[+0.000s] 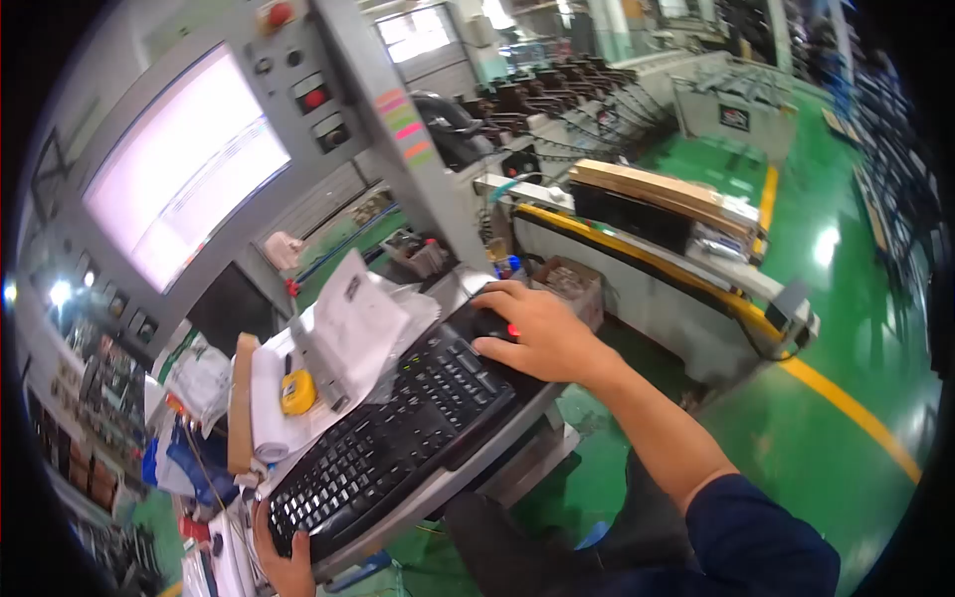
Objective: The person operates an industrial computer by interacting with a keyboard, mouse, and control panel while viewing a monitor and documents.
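Observation:
My right hand (542,333) is curled over a dark computer mouse (492,323) with a red glow, just beyond the right end of the black keyboard (398,438). The palm and fingers cover most of the mouse. At the keyboard's left end is my left hand (282,557), its thumb and forefinger apart around the near corner. The other left fingers are hidden or out of frame. Behind the keys lie a yellow tape measure (297,392), a metal ruler-like bar (318,368) and a printed paper sheet (358,323) standing partly upright.
A bright screen (189,164) sits in a grey control panel with red buttons. Rolled paper (269,403) and a plastic bag (199,383) crowd the desk's left. A machine rail (637,244) with a yellow stripe carries wooden strips (657,189). Green floor (826,448) lies right.

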`<state>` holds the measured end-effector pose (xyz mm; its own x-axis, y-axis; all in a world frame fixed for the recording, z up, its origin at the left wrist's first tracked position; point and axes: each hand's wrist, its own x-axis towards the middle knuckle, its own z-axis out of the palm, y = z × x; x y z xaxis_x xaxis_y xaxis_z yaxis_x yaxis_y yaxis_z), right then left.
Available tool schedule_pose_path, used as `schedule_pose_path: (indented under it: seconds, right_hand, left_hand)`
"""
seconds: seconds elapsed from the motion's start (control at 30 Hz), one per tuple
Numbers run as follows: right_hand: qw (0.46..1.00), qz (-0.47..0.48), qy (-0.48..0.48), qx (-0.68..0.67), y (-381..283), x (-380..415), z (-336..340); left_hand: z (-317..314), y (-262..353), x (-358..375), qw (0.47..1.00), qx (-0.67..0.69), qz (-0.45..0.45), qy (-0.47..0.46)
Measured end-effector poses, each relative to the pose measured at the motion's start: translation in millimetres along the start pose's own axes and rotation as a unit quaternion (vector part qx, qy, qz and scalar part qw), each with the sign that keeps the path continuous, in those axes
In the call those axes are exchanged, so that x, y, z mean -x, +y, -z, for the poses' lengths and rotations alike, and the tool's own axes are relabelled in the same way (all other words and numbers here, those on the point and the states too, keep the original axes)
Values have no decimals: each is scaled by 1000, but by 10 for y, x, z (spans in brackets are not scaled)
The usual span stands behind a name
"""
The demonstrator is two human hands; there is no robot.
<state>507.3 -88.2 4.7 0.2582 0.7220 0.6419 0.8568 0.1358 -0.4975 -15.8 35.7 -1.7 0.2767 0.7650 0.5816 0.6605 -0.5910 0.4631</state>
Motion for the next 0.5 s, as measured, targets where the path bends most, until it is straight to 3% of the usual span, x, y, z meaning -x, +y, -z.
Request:
schedule_pose_path:
  seconds: [0.03, 0.17, 0.23, 0.27, 0.47, 0.5]
  right_hand:
    - [1000, -4, -6, -2, 0, -3, 4]
    - [999, 7, 22, -24, 21, -1, -38]
    - [1000, -1, 20, -22, 22, -3, -49]
    - [999, 1, 26, -24, 43, -7, -95]
    - [999, -25, 6, -30, 45, -18, -139]
    - [999, -25, 11, -35, 51, -10, -149]
  left_hand:
    - [146, 197, 78, 996, -57, 32, -65]
    - [151, 229, 68, 993, -51, 74, -82]
    - [148, 46, 46, 992, -82, 45, -82]
    - [167, 306, 49, 989, -95, 79, -81]
    - [77, 555, 33, 987, -78, 139, -29]
    - [74, 505, 39, 990, -74, 118, -22]
